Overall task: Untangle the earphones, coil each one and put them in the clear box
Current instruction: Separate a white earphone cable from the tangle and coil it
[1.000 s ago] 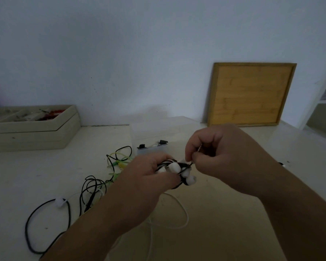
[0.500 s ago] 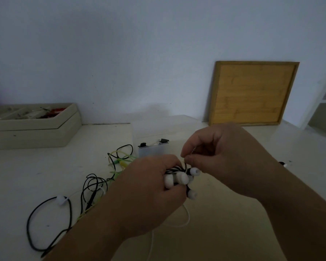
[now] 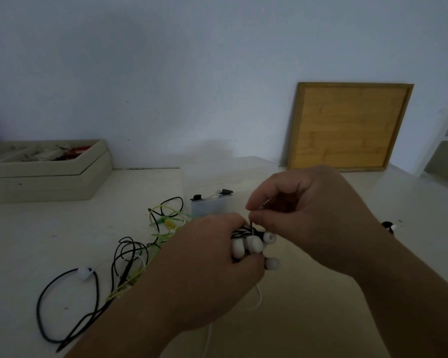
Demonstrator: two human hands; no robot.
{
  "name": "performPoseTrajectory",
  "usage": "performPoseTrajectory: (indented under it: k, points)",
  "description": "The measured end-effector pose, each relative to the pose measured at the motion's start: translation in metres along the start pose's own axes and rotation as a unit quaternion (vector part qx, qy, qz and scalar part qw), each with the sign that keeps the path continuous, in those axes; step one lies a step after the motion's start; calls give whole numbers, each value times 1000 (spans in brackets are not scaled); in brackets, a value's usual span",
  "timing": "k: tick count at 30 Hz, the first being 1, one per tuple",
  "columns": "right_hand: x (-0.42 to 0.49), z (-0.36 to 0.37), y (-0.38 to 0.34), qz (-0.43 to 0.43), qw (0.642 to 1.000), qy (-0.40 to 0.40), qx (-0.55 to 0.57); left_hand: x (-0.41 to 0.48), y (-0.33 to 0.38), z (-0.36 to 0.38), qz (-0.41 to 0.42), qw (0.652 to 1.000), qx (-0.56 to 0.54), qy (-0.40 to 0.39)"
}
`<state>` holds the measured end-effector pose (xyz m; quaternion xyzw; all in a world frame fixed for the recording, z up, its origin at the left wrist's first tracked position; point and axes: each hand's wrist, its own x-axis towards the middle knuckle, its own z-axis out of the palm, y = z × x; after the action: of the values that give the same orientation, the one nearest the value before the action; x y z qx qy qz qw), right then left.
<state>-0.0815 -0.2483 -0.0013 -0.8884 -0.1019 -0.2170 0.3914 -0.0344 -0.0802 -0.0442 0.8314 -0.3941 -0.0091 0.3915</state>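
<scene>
- White-tipped and black-corded: identified the earphone bundle (image 3: 254,244) raised above the table (image 3: 49,241), between both hands.
- Found the left hand (image 3: 212,270) curled round the bundle, fingers wrapped over the cords, with four white ear tips (image 3: 272,263) protruding on the side facing the other hand.
- Found the right hand (image 3: 308,215) just beside the left, meeting it at the bundle; thumb and forefinger pinched a thin black cord (image 3: 251,226) rising out of the bundle.
- Located the clear box (image 3: 212,208) on the table just behind the hands; noted black and white earphone parts at its top edge.
- Recorded a loose tangle of cables (image 3: 130,257), black, yellow-green and white, on the table left of the left forearm.
- Traced a wide black loop (image 3: 40,306) at the near-left end of that tangle, with a small white piece (image 3: 84,272) on it.
- Noted a white cable (image 3: 258,301) on the table beneath the hands.
- Noted a small black-and-white item (image 3: 388,225) on the table beyond the right wrist; too small to identify.
- Logged a beige tray (image 3: 44,182) at far left against the wall (image 3: 217,73); glimpsed red and pale contents, not identifiable.
- Logged a wooden board (image 3: 347,127) at back right, standing on the table and leaning against the wall.
</scene>
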Motion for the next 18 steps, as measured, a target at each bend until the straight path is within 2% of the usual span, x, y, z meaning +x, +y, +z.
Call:
performPoseTrajectory:
  k: [2,5,10,12,15,18]
  points:
    - [0,2,0,5,1000,-3,6,-1,4,0,-24,997,-74,-11]
    - [0,5,0,7,1000,-10,15,0,8,0,-65,981,-181,18]
    - [2,3,2,7,1000,-15,11,6,6,2,-105,967,-231,19]
    - [2,3,4,21,999,-3,25,8,2,1,-108,967,-226,48]
    - [2,5,3,67,997,19,16,9,0,2,-83,977,-155,117]
    - [2,9,-1,106,994,-13,25,11,-5,2,-63,983,-92,145]
